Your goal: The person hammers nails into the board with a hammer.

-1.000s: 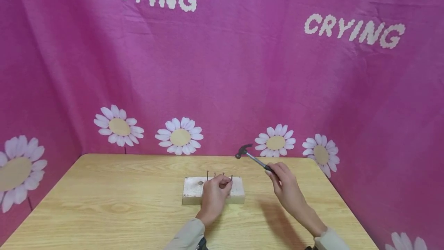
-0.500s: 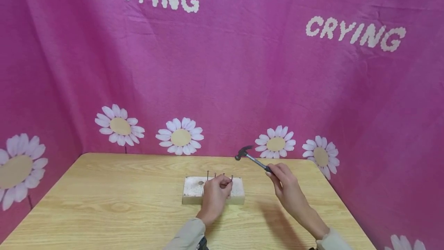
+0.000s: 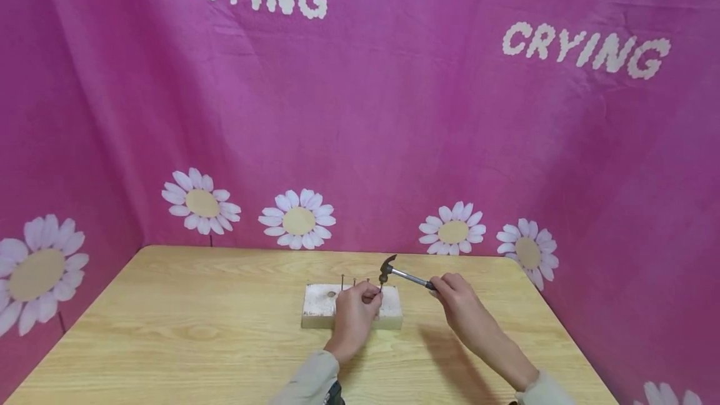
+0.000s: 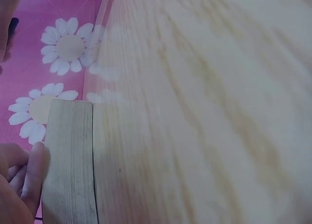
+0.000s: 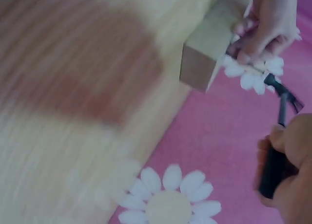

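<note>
A pale wooden block (image 3: pixel 315 305) lies on the table, with several nails standing up along its top; the leftmost nail (image 3: pixel 342 283) shows most clearly. My left hand (image 3: pixel 354 317) rests at the block and pinches the rightmost nail (image 3: pixel 381 287) between thumb and finger. My right hand (image 3: pixel 461 308) grips a small claw hammer (image 3: pixel 410 277) by its black handle. The hammer's head (image 3: pixel 386 269) is right at the top of the pinched nail; whether they touch I cannot tell. In the right wrist view the hammer's head (image 5: pixel 271 80) points toward the left hand (image 5: pixel 273 31).
The wood-grain table (image 3: pixel 197 317) stretches out on both sides of the block. A pink cloth (image 3: pixel 365 111) with printed daisies and white lettering hangs behind the table and at its sides. A round dark spot (image 3: pixel 332 294) marks the block's top left.
The hammer has come down, its head now at the top of the pinched nail. My left hand keeps its pinch. The whole head view has shifted slightly.
</note>
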Demonstrator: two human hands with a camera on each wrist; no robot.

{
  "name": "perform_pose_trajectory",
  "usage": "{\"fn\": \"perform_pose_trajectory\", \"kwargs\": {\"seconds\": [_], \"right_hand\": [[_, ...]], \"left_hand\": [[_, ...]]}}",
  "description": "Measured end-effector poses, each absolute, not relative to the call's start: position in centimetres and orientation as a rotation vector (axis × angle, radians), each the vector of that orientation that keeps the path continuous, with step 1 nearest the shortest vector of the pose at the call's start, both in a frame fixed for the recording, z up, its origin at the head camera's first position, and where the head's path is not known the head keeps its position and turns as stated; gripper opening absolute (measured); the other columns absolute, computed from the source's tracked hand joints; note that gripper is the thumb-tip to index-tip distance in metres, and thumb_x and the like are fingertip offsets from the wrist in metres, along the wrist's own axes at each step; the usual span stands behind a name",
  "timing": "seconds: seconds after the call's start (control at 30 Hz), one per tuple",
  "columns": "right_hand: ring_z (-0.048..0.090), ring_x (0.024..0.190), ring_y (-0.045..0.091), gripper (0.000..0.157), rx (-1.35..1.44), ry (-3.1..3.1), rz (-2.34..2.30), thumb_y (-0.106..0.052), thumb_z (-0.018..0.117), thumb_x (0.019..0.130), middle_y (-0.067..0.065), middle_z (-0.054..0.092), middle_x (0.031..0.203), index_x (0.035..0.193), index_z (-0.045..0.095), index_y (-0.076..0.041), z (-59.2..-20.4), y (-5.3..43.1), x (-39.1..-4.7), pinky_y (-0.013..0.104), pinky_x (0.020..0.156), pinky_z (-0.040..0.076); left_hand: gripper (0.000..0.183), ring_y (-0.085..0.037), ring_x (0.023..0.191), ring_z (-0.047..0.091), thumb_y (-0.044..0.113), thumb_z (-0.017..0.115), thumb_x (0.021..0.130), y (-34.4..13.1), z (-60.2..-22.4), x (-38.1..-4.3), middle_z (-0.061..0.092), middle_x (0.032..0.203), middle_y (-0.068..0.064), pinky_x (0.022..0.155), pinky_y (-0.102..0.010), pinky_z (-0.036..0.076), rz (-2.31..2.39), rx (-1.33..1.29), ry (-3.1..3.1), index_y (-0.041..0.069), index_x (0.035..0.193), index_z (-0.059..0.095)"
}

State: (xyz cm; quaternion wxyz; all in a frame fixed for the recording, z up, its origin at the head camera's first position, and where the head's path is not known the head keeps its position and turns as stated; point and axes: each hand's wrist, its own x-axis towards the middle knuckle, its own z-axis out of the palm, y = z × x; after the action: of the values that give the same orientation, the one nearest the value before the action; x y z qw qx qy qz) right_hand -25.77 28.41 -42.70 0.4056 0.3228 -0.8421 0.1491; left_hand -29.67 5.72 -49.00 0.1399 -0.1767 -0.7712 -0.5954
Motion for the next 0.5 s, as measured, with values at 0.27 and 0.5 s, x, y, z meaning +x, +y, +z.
{"fn": "perform_pose_trajectory", "kwargs": {"seconds": [0.27,0.5], "right_hand": [[0.058,0.085,0.019,0.030,0.797,-2.073,0.467,-0.019,0.050,0.111,0.006,0.062,0.092,0.109,0.070,0.003,-42.99,28.49,-25.63,0.022,0.075,0.050],[0.057,0.084,0.017,0.032,0.817,-2.078,0.408,-0.021,0.046,0.112,0.004,0.061,0.091,0.109,0.069,0.001,-42.75,28.71,-25.58,0.026,0.074,0.050]], "left_hand": [[0.003,-0.008,0.067,0.069,-0.002,0.073,0.095,5.66,-49.13,-29.65,0.077,0.086,-0.013,0.057,-0.017,0.057,-1.723,-0.496,-2.256,-0.003,0.096,0.076],[0.003,-0.012,0.067,0.070,-0.002,0.073,0.094,5.75,-48.85,-29.86,0.078,0.086,-0.013,0.056,-0.017,0.056,-1.719,-0.504,-2.247,-0.003,0.096,0.076]]}}
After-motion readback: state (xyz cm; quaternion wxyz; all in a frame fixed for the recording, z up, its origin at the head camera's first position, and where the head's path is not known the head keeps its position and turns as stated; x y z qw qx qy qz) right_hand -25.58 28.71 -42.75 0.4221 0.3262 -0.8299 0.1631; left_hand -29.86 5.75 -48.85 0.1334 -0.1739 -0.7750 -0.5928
